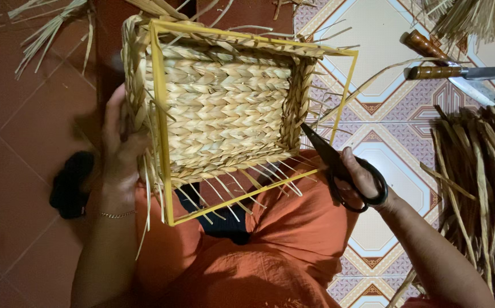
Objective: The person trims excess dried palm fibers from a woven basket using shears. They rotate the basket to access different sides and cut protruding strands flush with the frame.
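Observation:
A woven straw basket [224,108] on a yellow wire frame [162,142] rests tilted on my lap, its opening facing me. My left hand [116,151] grips the basket's left wall from outside. My right hand [364,179] holds black scissors [339,165]; their blades point up-left at the basket's lower right corner, where loose straw ends [259,182] stick out along the bottom rim.
Two wooden-handled knives [447,71] lie on the patterned tile floor at the upper right. Bundles of dried straw [481,188] lie at the right and at the top. A dark object [70,182] sits on the red floor at the left. Orange clothing covers my lap.

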